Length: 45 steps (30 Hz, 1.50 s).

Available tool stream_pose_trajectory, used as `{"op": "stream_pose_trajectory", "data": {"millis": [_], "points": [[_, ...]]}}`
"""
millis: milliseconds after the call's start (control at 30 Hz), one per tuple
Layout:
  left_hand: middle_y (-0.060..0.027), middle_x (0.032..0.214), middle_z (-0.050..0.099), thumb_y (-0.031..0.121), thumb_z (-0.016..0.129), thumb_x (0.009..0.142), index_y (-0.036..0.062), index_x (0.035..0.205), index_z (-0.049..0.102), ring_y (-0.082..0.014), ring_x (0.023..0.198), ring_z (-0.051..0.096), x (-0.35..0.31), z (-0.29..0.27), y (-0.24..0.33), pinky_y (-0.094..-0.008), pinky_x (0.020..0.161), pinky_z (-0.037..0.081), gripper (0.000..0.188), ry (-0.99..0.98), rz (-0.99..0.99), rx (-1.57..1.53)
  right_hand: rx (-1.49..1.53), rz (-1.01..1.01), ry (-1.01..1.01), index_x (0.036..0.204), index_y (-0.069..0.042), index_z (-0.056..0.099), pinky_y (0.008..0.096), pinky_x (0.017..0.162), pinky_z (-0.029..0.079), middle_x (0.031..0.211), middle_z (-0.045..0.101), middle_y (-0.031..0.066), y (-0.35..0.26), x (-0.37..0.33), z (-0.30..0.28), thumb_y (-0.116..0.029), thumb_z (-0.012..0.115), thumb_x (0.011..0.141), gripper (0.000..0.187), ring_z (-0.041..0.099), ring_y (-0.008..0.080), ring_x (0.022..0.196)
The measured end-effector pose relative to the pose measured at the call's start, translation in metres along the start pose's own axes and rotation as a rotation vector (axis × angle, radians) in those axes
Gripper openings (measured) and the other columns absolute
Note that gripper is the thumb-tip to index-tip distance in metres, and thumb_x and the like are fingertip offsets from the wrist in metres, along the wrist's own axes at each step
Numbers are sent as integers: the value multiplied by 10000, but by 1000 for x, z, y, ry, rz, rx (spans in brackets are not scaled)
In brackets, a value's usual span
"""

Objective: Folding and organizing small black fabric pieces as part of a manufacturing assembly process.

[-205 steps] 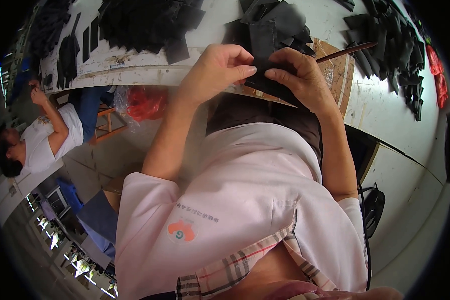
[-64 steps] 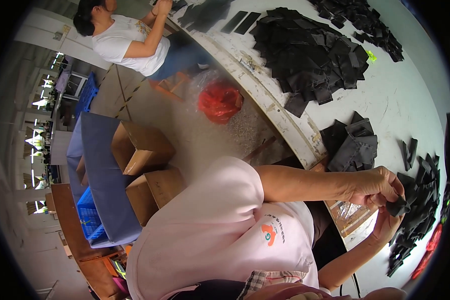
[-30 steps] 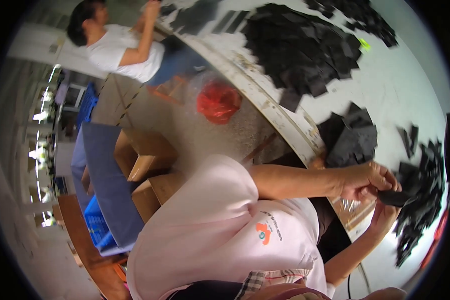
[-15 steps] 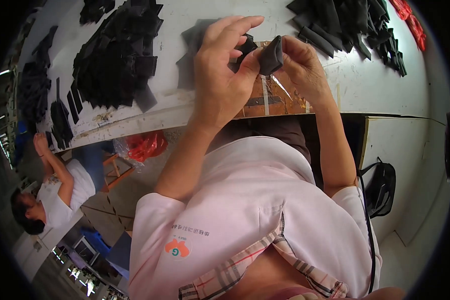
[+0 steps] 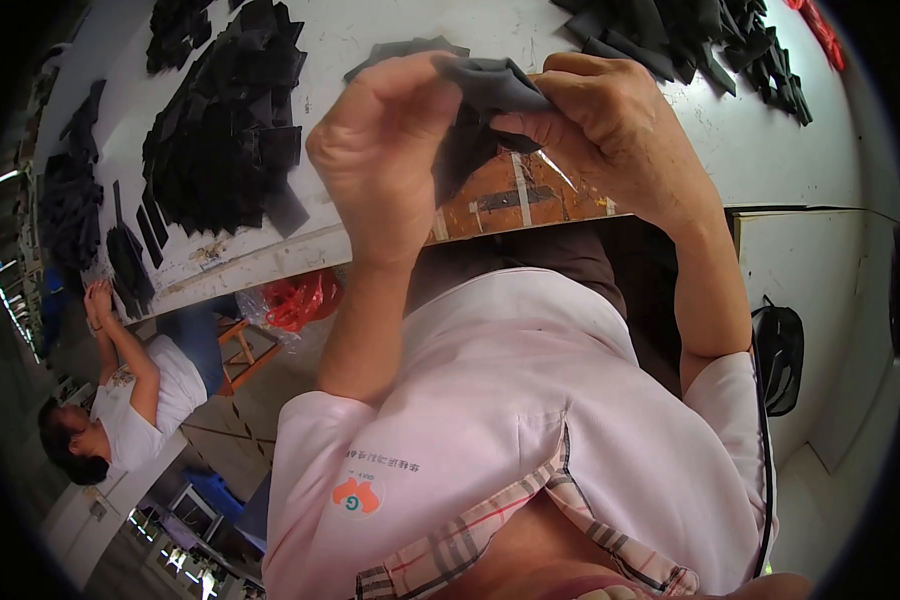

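Observation:
A black fabric piece [image 5: 495, 88], folded and stretched sideways, is held up between my two hands above the table's near edge. My left hand [image 5: 390, 150] is closed on its left end, slightly blurred. Thumb and fingers of my right hand [image 5: 620, 130] pinch its right end. More dark cloth [image 5: 460, 155] shows below and behind the piece; whether it is joined to it I cannot tell. Beneath my hands lies a worn brown board [image 5: 500, 215] with strips of tape on it. A shiny, pointed sliver is visible beside my right fingers.
A large heap of black fabric pieces [image 5: 225, 120] covers the table's left part. Another black pile [image 5: 690, 35] lies at the far right. A co-worker [image 5: 150, 400] sits at the left by the same table. A red plastic bag [image 5: 300, 300] is below the table edge.
My hands have moved apart, the left one leftward, the right one rightward. The black fabric, earlier bunched upright at my fingertips, is now spread sideways between them.

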State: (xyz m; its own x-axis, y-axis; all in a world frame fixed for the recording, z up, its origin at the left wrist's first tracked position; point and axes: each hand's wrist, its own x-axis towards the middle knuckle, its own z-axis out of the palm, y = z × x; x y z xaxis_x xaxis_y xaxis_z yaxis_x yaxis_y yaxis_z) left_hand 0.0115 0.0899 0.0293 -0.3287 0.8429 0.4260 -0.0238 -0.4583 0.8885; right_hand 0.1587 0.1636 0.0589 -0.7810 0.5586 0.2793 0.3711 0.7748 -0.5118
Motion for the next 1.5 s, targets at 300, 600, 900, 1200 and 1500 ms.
{"op": "stream_pose_trajectory", "data": {"millis": [300,600,900,1200,1500], "points": [[-125,932,587,64,537,814,-31,944,526,-174,898,554,-7,0,-9,-293,823,435,161,-51,-198,-296,157,2,93,654,-19,541,351,496,390,608,521,94,12,-8,37,-208,642,696,219,522,270,553],[15,636,572,64,655,724,6,749,586,-38,573,508,18,14,12,-162,526,407,93,-331,-70,408,491,81,148,709,-21,542,335,473,391,570,506,120,23,-25,53,-127,554,794,136,520,285,539],[-156,899,594,154,531,823,20,918,567,-214,862,562,7,-3,1,-328,821,418,168,-37,-93,-455,194,42,59,609,-26,521,350,483,385,575,510,98,6,-3,20,-230,633,714,255,506,280,514],[-132,915,588,164,519,825,23,889,571,-260,911,547,1,-10,-10,-385,869,383,163,12,-244,-543,123,42,78,640,-38,512,343,469,375,565,481,79,8,-11,38,-174,620,721,192,505,264,553],[-131,906,600,97,505,833,-34,919,573,-175,853,560,9,-32,-30,-275,773,426,170,212,-159,110,607,11,42,737,-24,578,317,456,382,572,524,74,13,8,13,-151,568,787,137,506,219,503]]}}
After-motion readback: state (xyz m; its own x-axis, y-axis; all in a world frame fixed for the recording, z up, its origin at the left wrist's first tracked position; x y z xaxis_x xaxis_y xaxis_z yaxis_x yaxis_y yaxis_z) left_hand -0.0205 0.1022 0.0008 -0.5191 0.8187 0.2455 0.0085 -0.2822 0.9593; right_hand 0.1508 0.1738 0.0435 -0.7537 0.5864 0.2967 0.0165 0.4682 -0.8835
